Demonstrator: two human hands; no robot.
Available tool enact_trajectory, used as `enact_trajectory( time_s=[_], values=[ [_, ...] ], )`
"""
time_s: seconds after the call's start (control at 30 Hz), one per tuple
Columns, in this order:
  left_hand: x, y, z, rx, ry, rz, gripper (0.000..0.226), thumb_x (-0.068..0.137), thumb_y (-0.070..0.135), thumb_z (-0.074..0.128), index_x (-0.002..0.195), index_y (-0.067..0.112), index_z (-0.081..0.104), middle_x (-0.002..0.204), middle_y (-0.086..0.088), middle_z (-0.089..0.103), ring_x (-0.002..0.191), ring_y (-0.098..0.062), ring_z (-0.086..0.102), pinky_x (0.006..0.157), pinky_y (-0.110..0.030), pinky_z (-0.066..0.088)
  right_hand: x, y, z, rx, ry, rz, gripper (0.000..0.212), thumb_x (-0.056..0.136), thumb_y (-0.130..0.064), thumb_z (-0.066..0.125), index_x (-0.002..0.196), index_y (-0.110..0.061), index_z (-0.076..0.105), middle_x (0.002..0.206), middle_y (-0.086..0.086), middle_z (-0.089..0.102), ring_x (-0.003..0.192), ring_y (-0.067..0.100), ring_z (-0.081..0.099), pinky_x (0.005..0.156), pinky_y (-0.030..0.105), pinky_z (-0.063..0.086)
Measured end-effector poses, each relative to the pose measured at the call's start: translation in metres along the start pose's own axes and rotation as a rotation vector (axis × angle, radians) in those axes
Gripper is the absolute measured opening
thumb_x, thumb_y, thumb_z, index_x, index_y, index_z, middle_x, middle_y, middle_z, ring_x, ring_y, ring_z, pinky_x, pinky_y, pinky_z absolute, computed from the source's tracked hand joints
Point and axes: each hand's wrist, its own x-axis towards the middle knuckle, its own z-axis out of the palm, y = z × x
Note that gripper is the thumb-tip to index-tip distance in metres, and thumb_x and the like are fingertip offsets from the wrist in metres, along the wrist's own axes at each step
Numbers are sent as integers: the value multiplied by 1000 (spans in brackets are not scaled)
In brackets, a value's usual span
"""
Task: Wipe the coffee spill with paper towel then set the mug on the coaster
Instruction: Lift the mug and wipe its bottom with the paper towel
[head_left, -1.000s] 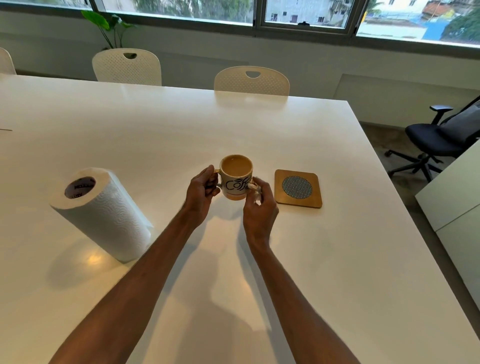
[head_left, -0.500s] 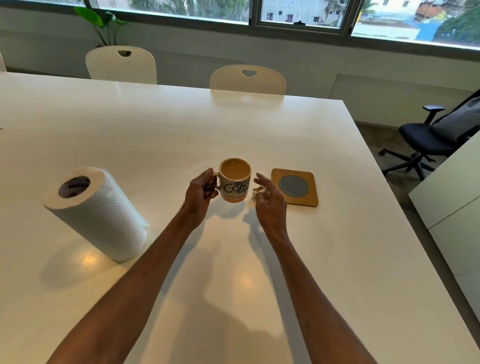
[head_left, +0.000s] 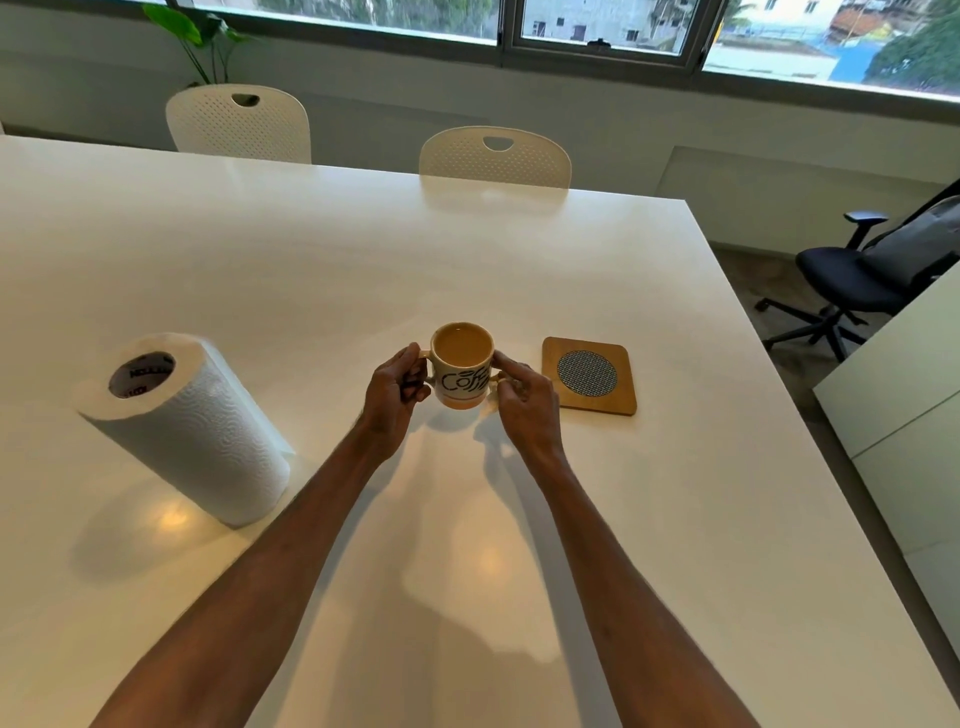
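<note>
A cream mug (head_left: 462, 371) with dark "Coffee" lettering, filled with light brown coffee, stands on the white table (head_left: 322, 260). My left hand (head_left: 396, 391) grips its handle on the left side. My right hand (head_left: 521, 402) touches the mug's right side with thumb and fingers curled around it. A square wooden coaster (head_left: 589, 375) with a round woven inset lies just right of my right hand, apart from the mug. A paper towel roll (head_left: 193, 429) stands tilted at the left. No spill shows on the table.
Two white perforated chairs (head_left: 496, 156) stand at the table's far edge. A black office chair (head_left: 862, 280) is off the right side, with a white cabinet (head_left: 914, 405) nearer. The table's right edge runs close past the coaster.
My right hand, which had drawn back open from the mug half a second ago, has returned to its right side. The left hand has kept hold of the handle.
</note>
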Motion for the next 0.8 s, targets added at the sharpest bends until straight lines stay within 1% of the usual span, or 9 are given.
enact_trajectory(
  time_s=[0.07, 0.17, 0.2, 0.3, 0.47, 0.57, 0.6, 0.73, 0.8],
  values=[
    [1, -2, -3, 2, 6, -6, 39, 115, 25, 45, 78, 19, 52, 67, 5, 37, 60, -8, 35, 63, -26, 33, 1, 3, 2, -16, -5, 3, 47, 100, 0, 53, 141, -18, 70, 143, 0, 70, 116, 5, 67, 85, 14, 56],
    [1, -5, -6, 1, 13, -17, 38, 115, 25, 45, 79, 19, 52, 69, 4, 37, 62, -10, 35, 64, -27, 32, 2, 8, 5, -15, -16, 15, 47, 100, 0, 53, 141, -16, 70, 144, 0, 70, 118, 5, 66, 91, 24, 60],
    [2, -6, -7, -3, 14, -21, 37, 115, 25, 45, 79, 19, 52, 68, 5, 37, 62, -9, 35, 64, -27, 32, 2, 9, 6, -13, -18, 19, 46, 100, -1, 53, 141, -16, 69, 144, 1, 70, 118, 5, 65, 92, 26, 60],
    [2, -9, -9, -4, 13, -27, 37, 116, 25, 45, 80, 19, 53, 67, 6, 39, 60, -8, 36, 64, -27, 32, 2, 11, 9, -21, -19, 20, 46, 101, -1, 53, 141, -15, 69, 143, 2, 70, 113, 3, 65, 86, 20, 58],
    [5, -11, -13, -11, -1, -28, 36, 115, 24, 45, 80, 19, 52, 69, 5, 36, 62, -10, 33, 63, -28, 30, 3, 12, 11, -16, -14, 37, 46, 99, 0, 53, 139, -15, 71, 140, 1, 72, 115, 1, 65, 90, 18, 56],
    [6, -11, -16, 0, -2, -37, 35, 115, 25, 45, 81, 19, 53, 69, 4, 37, 62, -10, 35, 64, -28, 31, 3, 13, 12, -12, -3, 44, 46, 97, 0, 54, 137, -15, 73, 137, 2, 74, 115, 3, 66, 95, 26, 59],
    [6, -11, -16, 0, -4, -39, 35, 115, 25, 45, 82, 18, 53, 70, 4, 37, 62, -10, 36, 64, -28, 31, 3, 14, 13, -12, -2, 48, 46, 96, 0, 54, 136, -15, 73, 137, 2, 74, 115, 3, 66, 96, 26, 59],
    [6, -13, -19, -6, -12, -53, 34, 115, 25, 45, 83, 19, 51, 72, 3, 35, 64, -11, 33, 64, -28, 31, 2, 16, 14, -9, 3, 61, 46, 96, 0, 53, 134, -16, 74, 137, -1, 74, 113, 3, 67, 95, 34, 62],
    [6, -14, -20, -2, -13, -56, 33, 115, 25, 45, 83, 19, 52, 73, 3, 34, 65, -11, 32, 65, -29, 30, 1, 16, 15, -11, 5, 65, 46, 96, 0, 53, 134, -16, 74, 137, 0, 74, 115, 6, 69, 95, 36, 63]
  ],
)
